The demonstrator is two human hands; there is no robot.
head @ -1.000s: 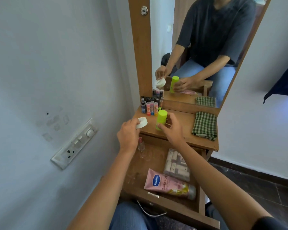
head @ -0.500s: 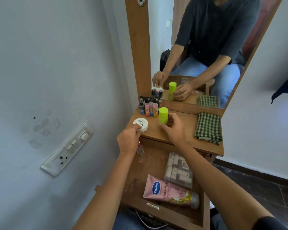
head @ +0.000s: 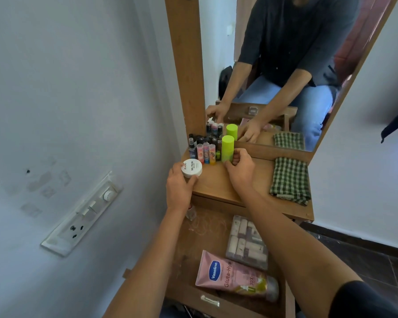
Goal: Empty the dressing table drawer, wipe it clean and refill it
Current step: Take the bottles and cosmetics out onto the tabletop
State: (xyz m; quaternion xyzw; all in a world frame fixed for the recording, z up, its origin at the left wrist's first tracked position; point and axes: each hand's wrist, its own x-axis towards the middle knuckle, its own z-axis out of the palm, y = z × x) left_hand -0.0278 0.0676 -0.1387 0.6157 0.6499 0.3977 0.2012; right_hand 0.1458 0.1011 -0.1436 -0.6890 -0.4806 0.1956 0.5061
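Observation:
My left hand grips a round white nail polish remover tub at the front left of the dressing table top. My right hand holds a lime green cylinder standing upright on the top, next to a cluster of small bottles. Below, the drawer is pulled open. In it lie a pink Vaseline tube, a clear box of small rolls and a small bottle partly hidden under my left wrist.
A folded green checked cloth lies on the right of the table top. The mirror stands behind it in a wooden frame. A white wall with a switch panel is close on the left. Dark floor tiles lie to the right.
Both hands have lowered their items onto the table top: the white tub now sits at the front left and the green cylinder stands beside the bottles. The camera has tilted down.

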